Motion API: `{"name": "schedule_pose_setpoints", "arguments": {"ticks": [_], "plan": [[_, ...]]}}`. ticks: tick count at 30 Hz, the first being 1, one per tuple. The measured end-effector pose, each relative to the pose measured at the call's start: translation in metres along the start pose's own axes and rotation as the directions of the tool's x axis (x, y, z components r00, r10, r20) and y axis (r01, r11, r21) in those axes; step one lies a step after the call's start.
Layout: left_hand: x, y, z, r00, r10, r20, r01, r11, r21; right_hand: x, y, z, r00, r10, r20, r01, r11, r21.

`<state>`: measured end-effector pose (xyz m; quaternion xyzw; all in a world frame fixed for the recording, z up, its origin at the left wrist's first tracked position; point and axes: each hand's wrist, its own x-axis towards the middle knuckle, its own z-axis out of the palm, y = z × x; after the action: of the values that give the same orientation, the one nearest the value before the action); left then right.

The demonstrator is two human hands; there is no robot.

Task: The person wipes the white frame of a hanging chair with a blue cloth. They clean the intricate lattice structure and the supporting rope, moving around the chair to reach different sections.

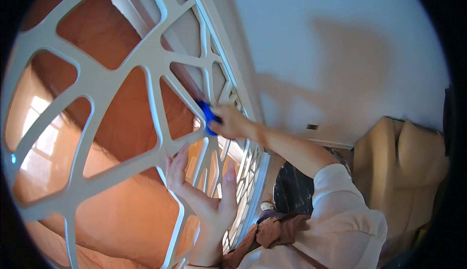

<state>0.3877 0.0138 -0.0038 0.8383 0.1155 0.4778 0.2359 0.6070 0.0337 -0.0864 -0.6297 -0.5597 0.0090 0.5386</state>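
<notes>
A white openwork lattice panel (pixel 109 82) with large rounded openings stands before me and fills the left half of the view. My right hand (pixel 233 121) grips a blue cloth (pixel 208 117), slightly blurred, against a bar near the panel's right part. Below and to the left of it, my left hand (pixel 202 192) is raised with fingers spread and holds nothing. Its fingertips are at a lattice bar; whether they touch it I cannot tell. Glossy orange-brown surfaces with window reflections show through the openings.
A plain pale wall (pixel 350 57) carrying my shadow rises on the right, with a small outlet plate (pixel 312 127) low on it. A tan leather sofa (pixel 397 174) stands at the far right. A black marble-patterned round surface (pixel 293 188) lies below my right arm.
</notes>
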Motion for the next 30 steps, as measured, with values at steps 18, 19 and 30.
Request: {"name": "schedule_pose_setpoints", "arguments": {"ticks": [18, 19, 30], "plan": [[0.046, -0.031, 0.08, 0.996, 0.08, 0.041, -0.09, 0.926, 0.367, 0.062, 0.049, -0.045, 0.894, 0.399, -0.202, -0.193, 0.751, 0.631], [0.046, -0.033, 0.082, 0.996, 0.081, 0.038, -0.089, 0.921, 0.379, 0.049, 0.047, -0.034, 0.897, 0.367, -0.246, -0.171, 0.802, 0.573], [0.041, -0.043, 0.096, 0.994, 0.092, 0.066, -0.109, 0.934, 0.341, 0.014, 0.073, -0.071, 0.935, -0.122, -0.332, 0.066, 0.982, -0.177]]}}
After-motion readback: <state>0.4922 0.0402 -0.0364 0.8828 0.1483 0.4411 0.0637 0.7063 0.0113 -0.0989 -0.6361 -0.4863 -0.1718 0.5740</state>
